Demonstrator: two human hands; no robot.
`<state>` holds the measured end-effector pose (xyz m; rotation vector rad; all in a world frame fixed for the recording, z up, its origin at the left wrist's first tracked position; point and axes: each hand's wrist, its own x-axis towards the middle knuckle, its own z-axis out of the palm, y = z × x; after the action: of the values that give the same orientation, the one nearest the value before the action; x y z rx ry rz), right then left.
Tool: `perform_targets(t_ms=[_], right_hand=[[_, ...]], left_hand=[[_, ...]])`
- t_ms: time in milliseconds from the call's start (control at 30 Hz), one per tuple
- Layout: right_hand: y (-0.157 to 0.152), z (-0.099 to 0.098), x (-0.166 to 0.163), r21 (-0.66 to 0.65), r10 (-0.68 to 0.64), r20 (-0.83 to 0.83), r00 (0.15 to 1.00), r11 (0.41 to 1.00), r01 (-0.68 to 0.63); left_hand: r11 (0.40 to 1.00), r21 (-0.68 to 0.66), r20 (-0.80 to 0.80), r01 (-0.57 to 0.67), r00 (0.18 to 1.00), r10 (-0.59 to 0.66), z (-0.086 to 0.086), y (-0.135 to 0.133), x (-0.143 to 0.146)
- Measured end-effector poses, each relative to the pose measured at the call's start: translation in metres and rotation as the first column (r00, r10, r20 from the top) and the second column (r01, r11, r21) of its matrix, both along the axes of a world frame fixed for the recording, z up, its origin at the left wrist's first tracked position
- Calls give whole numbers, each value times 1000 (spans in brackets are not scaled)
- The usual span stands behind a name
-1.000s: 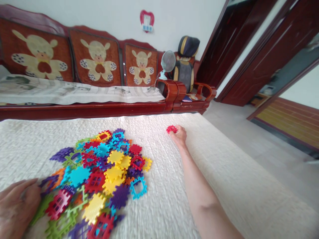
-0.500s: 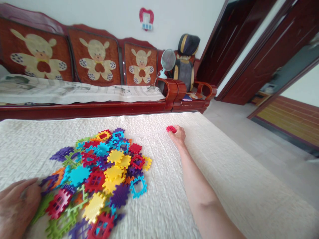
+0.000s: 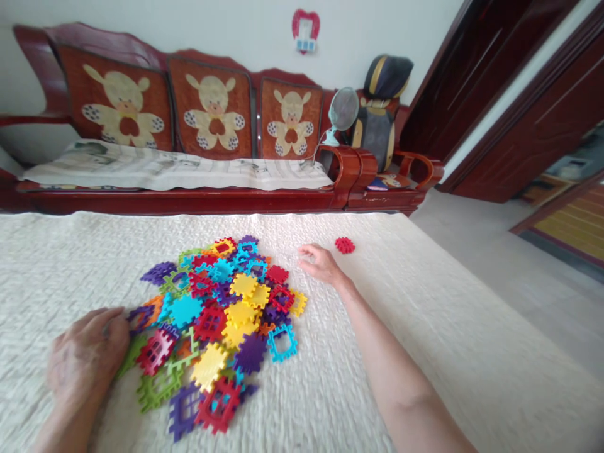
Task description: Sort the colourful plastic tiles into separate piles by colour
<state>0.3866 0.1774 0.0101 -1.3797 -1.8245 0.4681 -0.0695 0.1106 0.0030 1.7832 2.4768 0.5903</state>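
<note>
A heap of plastic interlocking building pieces [image 3: 240, 313] lies on the cream cover, some solid and some with window openings. My left hand [image 3: 92, 352] rests at the heap's left edge with bent fingers, against a purple piece [image 3: 141, 319]; its fingertips are hidden, so I cannot tell whether it grips anything. My right hand [image 3: 321, 263] hovers just right of the heap, empty, its fingers loosely curved and apart. Beyond it, to the right, a red piece [image 3: 345, 245] lies alone on the cover. A light-blue frame piece [image 3: 282, 343] sits at the heap's right side.
The cream textured cover [image 3: 425, 327] spreads under everything. Behind it stands a dark red wooden sofa [image 3: 212, 202] with bear-patterned cushions [image 3: 217, 116]. A small fan [image 3: 343, 110] stands near its armrest, beside a chair [image 3: 375, 135] with a massage cushion. Tiled floor [image 3: 472, 229] lies to the right.
My right hand has let go of the red piece, which now lies on the cover, and has moved left toward the heap. The view has swung left; my left hand stays at the heap's edge.
</note>
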Motion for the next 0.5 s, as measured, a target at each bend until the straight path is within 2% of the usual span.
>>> perform_targets(t_ms=[67,133,267,500], right_hand=[[-7,2,-24,-102,150,29,988,984,-146],[-14,5,-40,-141,218,87,972,969,-205],[-20,11,-52,-129,244,205,948,967,-221],[-20,12,-52,-131,221,232,947,972,-195]], left_hand=[[999,-19,0,-33,999,33,3,0,3],[999,-10,14,-48,999,48,3,0,4],[999,-5,20,-52,998,52,0,1,2],[998,-50,0,-41,999,41,4,0,3]])
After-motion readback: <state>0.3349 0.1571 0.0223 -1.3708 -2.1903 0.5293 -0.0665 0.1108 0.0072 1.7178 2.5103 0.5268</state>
